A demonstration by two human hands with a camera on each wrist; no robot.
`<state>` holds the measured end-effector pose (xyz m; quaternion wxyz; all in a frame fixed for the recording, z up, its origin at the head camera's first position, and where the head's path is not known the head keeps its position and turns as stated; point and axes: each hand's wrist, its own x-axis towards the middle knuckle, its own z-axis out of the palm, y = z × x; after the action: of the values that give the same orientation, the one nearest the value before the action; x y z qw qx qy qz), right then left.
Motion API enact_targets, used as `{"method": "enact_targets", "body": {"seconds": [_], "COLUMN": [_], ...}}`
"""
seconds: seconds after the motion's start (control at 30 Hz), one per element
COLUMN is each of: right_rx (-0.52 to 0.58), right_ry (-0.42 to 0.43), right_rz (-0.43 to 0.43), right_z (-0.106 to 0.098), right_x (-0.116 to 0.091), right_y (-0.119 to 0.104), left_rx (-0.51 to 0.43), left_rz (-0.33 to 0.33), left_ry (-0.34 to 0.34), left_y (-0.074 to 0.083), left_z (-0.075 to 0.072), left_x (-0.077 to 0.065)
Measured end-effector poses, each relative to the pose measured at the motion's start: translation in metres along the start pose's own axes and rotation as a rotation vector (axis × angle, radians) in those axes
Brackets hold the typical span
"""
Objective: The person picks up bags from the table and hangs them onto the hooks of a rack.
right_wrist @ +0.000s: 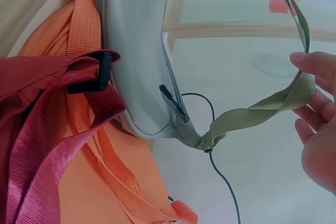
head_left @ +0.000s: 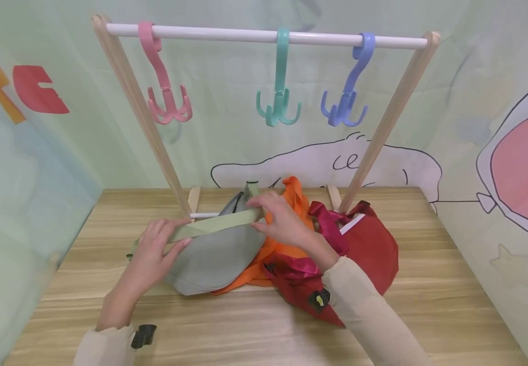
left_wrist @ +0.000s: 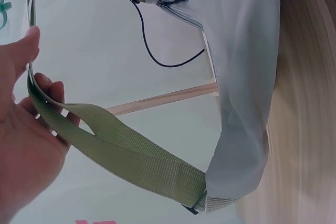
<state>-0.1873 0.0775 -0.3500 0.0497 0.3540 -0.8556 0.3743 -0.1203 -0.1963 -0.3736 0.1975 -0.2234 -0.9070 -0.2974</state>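
Between my two hands a green strap [head_left: 218, 224] is stretched, above the grey bag [head_left: 220, 259] it belongs to. My left hand [head_left: 154, 249] pinches the strap's left part between thumb and fingers; the left wrist view shows the green webbing [left_wrist: 131, 153] running from that hand [left_wrist: 31, 114] down to the bag's end. My right hand [head_left: 284, 221] pinches the strap's other part, and in the right wrist view thumb and fingers [right_wrist: 312, 98] close on it. A zipper with a black pull [right_wrist: 170, 99] shows on the grey bag [right_wrist: 139, 61].
An orange bag [head_left: 291, 244] and a red bag [head_left: 374, 249] with magenta straps lie right of the grey one. Behind stands a wooden rack [head_left: 131, 96] whose white bar [head_left: 227, 33] carries pink [head_left: 168, 101], green [head_left: 280, 101] and blue hooks [head_left: 346, 101].
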Motion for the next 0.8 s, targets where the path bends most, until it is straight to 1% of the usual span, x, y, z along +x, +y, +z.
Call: {"method": "enact_targets", "body": {"seconds": [0.1, 0.27, 0.43, 0.57, 0.8], "right_rx": [0.002, 0.013, 0.001, -0.012, 0.012], "right_ry": [0.001, 0.003, -0.021, -0.041, -0.063], "right_rz": [-0.007, -0.049, -0.090, -0.091, -0.084], "right_z": [-0.002, -0.007, -0.011, -0.015, -0.023], "right_x": [0.001, 0.004, 0.007, 0.008, 0.011], "right_y": [-0.001, -0.001, -0.002, -0.003, -0.005], "left_rx": [0.001, -0.002, -0.001, -0.007, -0.006], "left_rz": [0.007, 0.007, 0.011, 0.017, 0.034], "left_ry": [-0.001, 0.001, 0.007, 0.014, 0.025], "left_y": [0.000, 0.000, -0.001, -0.001, -0.001], "left_z": [-0.002, -0.005, -0.008, -0.011, -0.016], "left_x": [0.002, 0.005, 0.007, 0.008, 0.011]}}
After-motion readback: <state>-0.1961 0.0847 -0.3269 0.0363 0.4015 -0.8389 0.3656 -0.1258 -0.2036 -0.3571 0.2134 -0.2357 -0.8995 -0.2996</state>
